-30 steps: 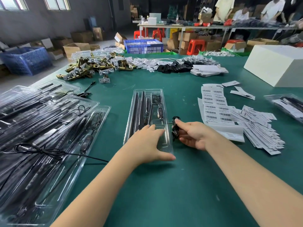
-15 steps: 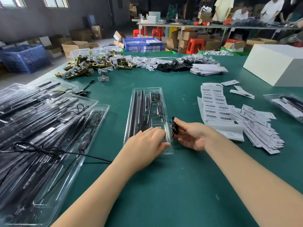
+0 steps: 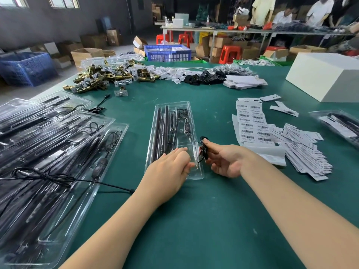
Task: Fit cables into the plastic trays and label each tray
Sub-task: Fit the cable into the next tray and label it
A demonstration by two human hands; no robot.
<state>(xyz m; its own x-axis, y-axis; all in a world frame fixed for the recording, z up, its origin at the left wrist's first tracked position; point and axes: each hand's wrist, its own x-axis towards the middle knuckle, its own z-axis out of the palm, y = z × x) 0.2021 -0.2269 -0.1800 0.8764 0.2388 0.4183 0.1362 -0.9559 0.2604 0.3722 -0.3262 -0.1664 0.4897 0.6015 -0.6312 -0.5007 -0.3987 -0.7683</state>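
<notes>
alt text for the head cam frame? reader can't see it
A person's right hand pinches a coiled black cable beside the right edge of a clear plastic tray on a green table, while the left hand rests on the tray's near end. Barcode label sheets lie to the right.

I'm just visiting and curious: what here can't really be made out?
Head view, the only one:
- Near end of the clear tray: covered by the left hand.
- Coiled cable: partly hidden by the right hand.
- Barcode labels: print too small.
- Tray stack: cut off at the left edge.
</notes>
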